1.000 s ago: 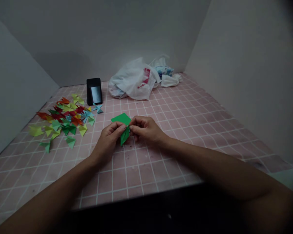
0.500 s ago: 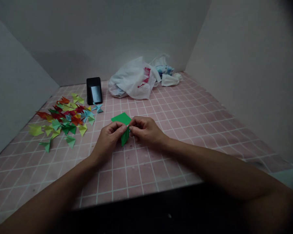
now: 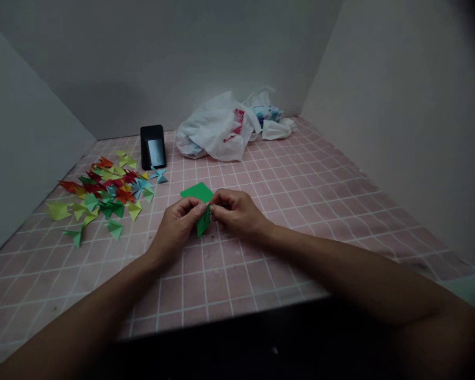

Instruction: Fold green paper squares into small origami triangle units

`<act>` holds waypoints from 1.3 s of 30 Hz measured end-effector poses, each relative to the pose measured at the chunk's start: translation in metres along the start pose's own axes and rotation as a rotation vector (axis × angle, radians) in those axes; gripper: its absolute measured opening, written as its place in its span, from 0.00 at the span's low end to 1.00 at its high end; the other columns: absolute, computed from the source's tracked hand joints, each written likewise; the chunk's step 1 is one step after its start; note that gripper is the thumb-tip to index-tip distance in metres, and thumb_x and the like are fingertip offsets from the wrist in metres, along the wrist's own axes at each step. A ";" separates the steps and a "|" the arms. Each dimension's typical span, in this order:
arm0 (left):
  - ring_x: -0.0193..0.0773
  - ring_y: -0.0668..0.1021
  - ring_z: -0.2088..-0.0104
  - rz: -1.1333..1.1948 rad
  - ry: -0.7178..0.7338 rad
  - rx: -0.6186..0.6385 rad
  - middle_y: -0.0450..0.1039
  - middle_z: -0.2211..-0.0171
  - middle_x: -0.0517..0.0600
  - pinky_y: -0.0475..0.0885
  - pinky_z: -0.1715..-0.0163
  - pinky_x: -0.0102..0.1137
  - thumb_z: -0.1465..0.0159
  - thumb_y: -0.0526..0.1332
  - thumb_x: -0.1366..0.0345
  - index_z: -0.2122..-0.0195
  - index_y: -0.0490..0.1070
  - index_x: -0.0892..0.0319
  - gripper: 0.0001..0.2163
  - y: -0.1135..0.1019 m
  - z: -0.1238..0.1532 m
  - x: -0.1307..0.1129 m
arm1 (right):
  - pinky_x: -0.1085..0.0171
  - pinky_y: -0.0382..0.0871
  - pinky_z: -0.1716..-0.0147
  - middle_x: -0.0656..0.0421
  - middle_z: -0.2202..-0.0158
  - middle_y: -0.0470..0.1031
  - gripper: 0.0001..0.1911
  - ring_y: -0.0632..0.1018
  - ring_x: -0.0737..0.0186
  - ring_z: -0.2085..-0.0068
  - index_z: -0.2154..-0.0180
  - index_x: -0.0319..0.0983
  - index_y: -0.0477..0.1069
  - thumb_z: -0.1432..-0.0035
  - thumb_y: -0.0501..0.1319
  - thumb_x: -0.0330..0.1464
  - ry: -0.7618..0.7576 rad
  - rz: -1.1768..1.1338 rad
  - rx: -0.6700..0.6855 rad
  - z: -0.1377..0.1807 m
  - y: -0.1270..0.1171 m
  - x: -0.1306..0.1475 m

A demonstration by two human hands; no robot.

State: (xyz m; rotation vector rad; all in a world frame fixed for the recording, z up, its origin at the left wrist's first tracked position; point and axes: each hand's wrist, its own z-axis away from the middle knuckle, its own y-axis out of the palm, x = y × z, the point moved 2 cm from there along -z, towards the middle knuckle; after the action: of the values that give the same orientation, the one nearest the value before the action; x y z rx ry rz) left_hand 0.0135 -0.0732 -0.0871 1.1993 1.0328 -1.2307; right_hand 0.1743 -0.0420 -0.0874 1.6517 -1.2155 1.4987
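Both hands meet over the middle of a pink grid-patterned table. My left hand and my right hand pinch a small folded green paper piece between their fingertips, held just above the surface. Right behind the hands lies a flat stack of green square paper. To the left spreads a pile of folded paper shapes in red, orange, yellow, green and light blue.
A black phone stands upright at the back, left of centre. White plastic bags with coloured contents lie by the back wall. Grey walls close in the left, back and right sides. The table's dark front edge runs under my forearms.
The hands and the green piece have barely shifted; the fingers work the fold slightly, drawing the piece a little closer together.
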 end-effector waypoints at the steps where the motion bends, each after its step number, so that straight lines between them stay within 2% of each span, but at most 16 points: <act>1: 0.31 0.71 0.77 -0.012 0.010 0.000 0.71 0.76 0.44 0.67 0.76 0.27 0.43 0.73 0.56 0.70 0.75 0.58 0.12 0.000 0.000 0.000 | 0.67 0.61 0.74 0.63 0.76 0.69 0.05 0.69 0.67 0.73 0.71 0.39 0.69 0.42 0.60 0.32 0.005 0.002 0.001 0.000 0.000 0.000; 10: 0.30 0.69 0.77 -0.016 0.030 0.002 0.70 0.76 0.43 0.66 0.77 0.26 0.43 0.73 0.58 0.70 0.74 0.58 0.11 0.000 0.000 0.000 | 0.67 0.60 0.74 0.64 0.77 0.68 0.06 0.68 0.68 0.74 0.71 0.39 0.68 0.43 0.60 0.33 0.001 -0.003 -0.017 0.001 0.002 0.000; 18: 0.32 0.73 0.75 0.023 -0.009 -0.007 0.72 0.75 0.44 0.70 0.74 0.27 0.42 0.72 0.55 0.69 0.74 0.58 0.13 0.004 0.002 -0.002 | 0.67 0.60 0.73 0.63 0.76 0.69 0.06 0.69 0.67 0.72 0.71 0.39 0.69 0.41 0.60 0.33 -0.010 0.024 -0.004 0.001 0.001 0.000; 24: 0.31 0.72 0.76 0.034 0.009 -0.022 0.71 0.74 0.44 0.70 0.75 0.26 0.45 0.74 0.59 0.70 0.73 0.58 0.12 0.002 0.002 -0.001 | 0.66 0.61 0.72 0.63 0.75 0.69 0.06 0.69 0.66 0.71 0.71 0.39 0.69 0.41 0.59 0.33 -0.039 0.041 -0.013 0.001 0.002 0.000; 31: 0.31 0.72 0.77 -0.042 0.043 -0.012 0.72 0.75 0.44 0.68 0.76 0.27 0.41 0.71 0.55 0.69 0.74 0.58 0.13 0.002 0.001 0.000 | 0.66 0.61 0.73 0.63 0.75 0.68 0.07 0.69 0.66 0.71 0.71 0.40 0.68 0.41 0.60 0.34 -0.016 0.024 -0.013 0.000 0.001 -0.001; 39: 0.31 0.70 0.76 -0.088 0.062 -0.019 0.71 0.75 0.44 0.66 0.76 0.27 0.39 0.69 0.55 0.68 0.74 0.58 0.12 0.002 0.002 0.000 | 0.67 0.61 0.74 0.64 0.77 0.68 0.06 0.70 0.66 0.72 0.71 0.40 0.68 0.42 0.60 0.33 -0.008 0.013 -0.021 0.001 0.002 -0.002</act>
State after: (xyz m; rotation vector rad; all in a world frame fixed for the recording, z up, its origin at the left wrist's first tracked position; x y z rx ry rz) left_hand 0.0151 -0.0749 -0.0871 1.1941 1.1509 -1.2554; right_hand 0.1727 -0.0434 -0.0895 1.6399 -1.2446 1.4835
